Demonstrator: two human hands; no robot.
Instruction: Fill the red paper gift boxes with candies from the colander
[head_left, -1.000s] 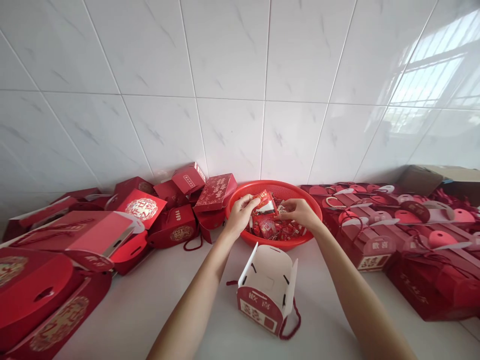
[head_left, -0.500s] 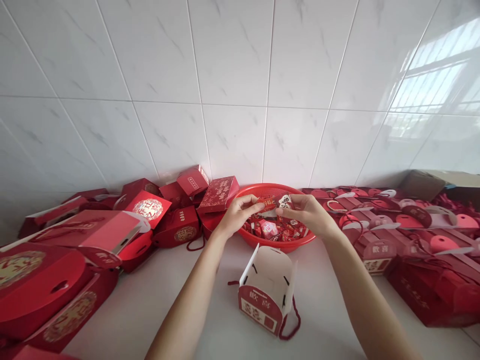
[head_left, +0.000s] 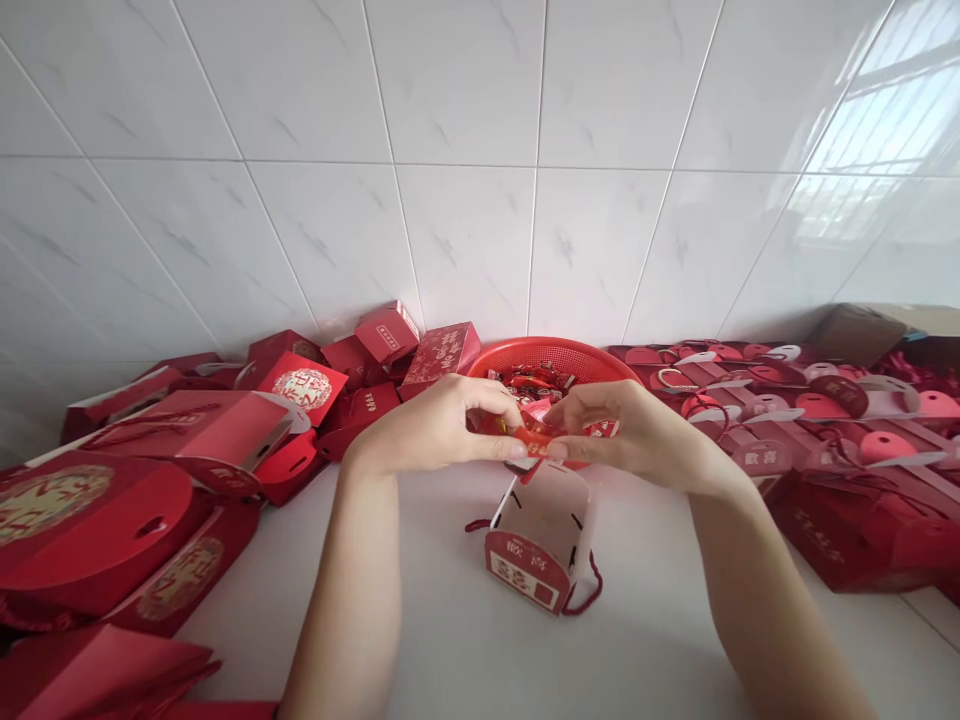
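Wrapped candies (head_left: pixel 534 440) in red and orange are pinched between the fingertips of my left hand (head_left: pixel 450 425) and my right hand (head_left: pixel 619 430), which nearly meet. Both hands are closed, just above the back edge of an open small box (head_left: pixel 538 510) with a white inside, a red printed front and dark red cords. Behind them stands a red plastic basket (head_left: pixel 525 350) holding several wrapped candies (head_left: pixel 532 377); my hands hide its front part.
Several red gift boxes (head_left: pixel 90 520) are piled on the left. On the right, rows of closed red boxes (head_left: pixel 765 440) reach the tiled wall (head_left: pixel 465 250). A cardboard box (head_left: pixel 870 325) sits at the back right.
Both hands have come back from over the basket to the open box, with candies between their fingers. The view has tilted down slightly.
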